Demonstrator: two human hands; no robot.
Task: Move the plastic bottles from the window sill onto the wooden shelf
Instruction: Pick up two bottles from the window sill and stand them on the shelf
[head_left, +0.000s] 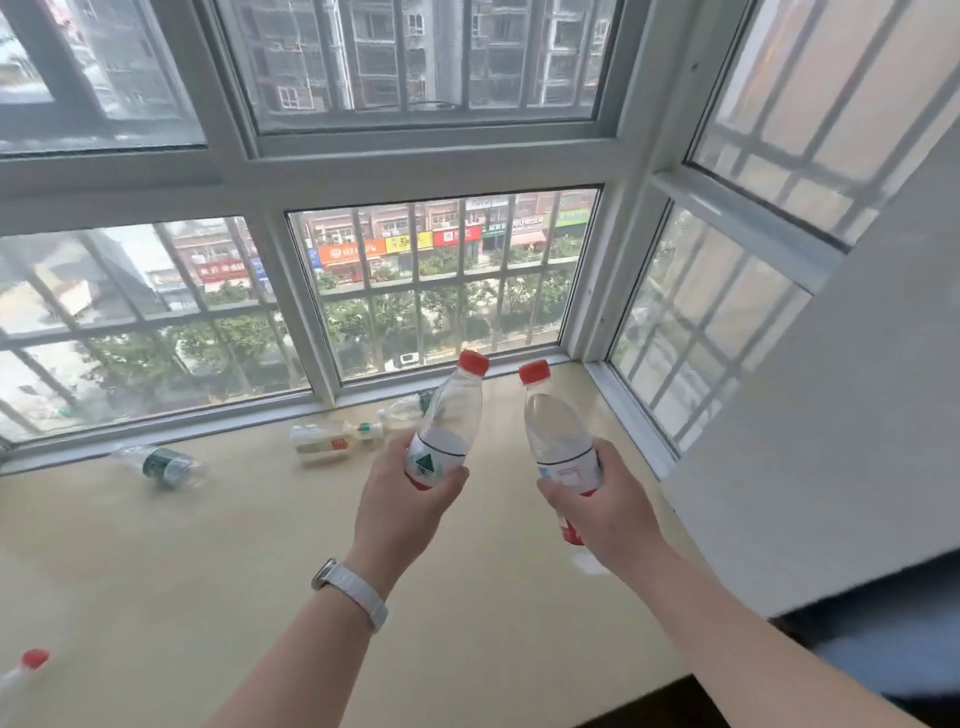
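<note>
On the window sill, a red-capped bottle shows at 8 o'clock. At 9 o'clock lies a green-labelled bottle, then a yellow-labelled bottle with its cap toward 3 o'clock. Above the sill, the left hand grips the left bottle, which has a green emblem on its label and its red cap toward 1 o'clock. The right hand grips the right bottle, cap toward 11 o'clock. Both are see-through; I cannot tell their contents or read the writing.

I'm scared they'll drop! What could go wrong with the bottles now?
The left hand grips the left bottle and the right hand the right bottle, both low down; either might slip. The green-label bottle and pale-label bottle lie on their sides on the window sill; a bump could roll them.
</note>
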